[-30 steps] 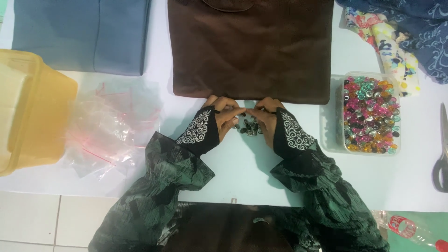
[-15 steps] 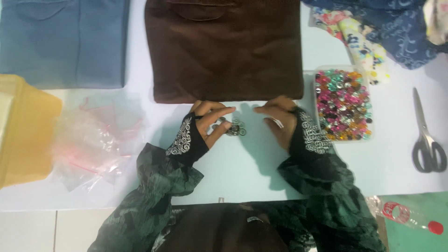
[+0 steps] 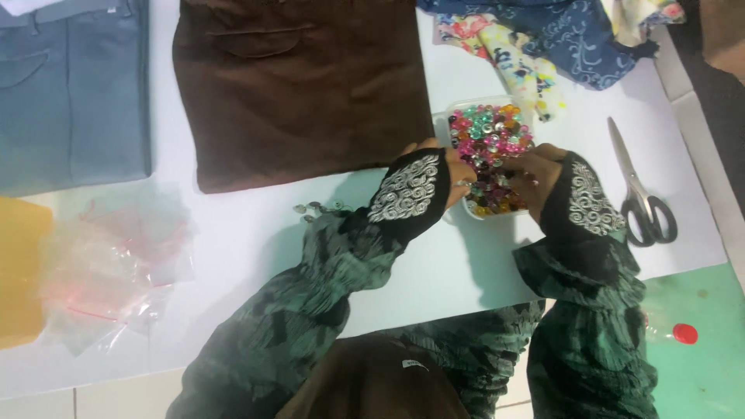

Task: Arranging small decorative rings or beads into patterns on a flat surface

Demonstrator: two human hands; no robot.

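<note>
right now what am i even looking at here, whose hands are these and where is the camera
The camera sits on a person's head and looks down at their own two bare hands over a white table. Both hands wear dark sleeves with silver embroidered cuffs. The left hand and right hand reach into a clear tray of colourful beads; what their fingers grip is hidden. Above lie folded brown trousers and grey-blue trousers. Scissors lie at the right, crumpled clear plastic bags at the left, and a few small silver pieces lie loose near the left sleeve.
</note>
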